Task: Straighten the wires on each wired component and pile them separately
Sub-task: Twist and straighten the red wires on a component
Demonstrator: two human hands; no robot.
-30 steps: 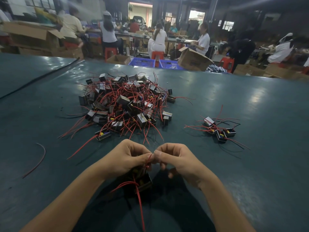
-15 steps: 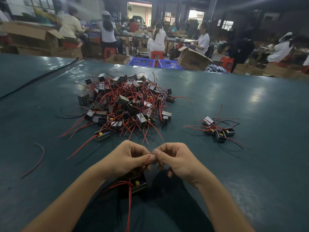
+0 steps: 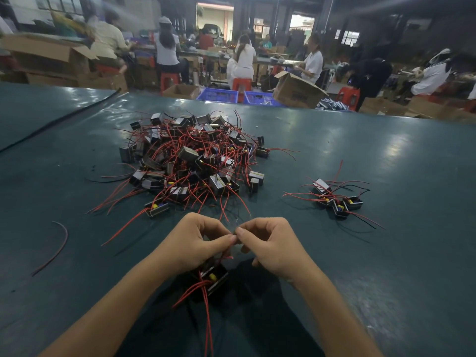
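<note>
A big tangled heap of small black box components with red wires lies on the green table, ahead and left of centre. A smaller pile of a few components sits to the right. Near the table's front edge my left hand holds one black component with a yellow part, its red wires trailing down toward me. My right hand meets the left one, and both pinch a thin wire between thumb and forefinger. The wire's pinched stretch is mostly hidden by the fingertips.
A loose red wire lies alone at the left. A black cable runs across the far left of the table. Beyond the far edge are cardboard boxes, blue crates, red stools and several seated people.
The held component has shifted slightly under my left hand and its hanging wires have swung. My fingertips stay together on the wire. Both piles are unmoved.
</note>
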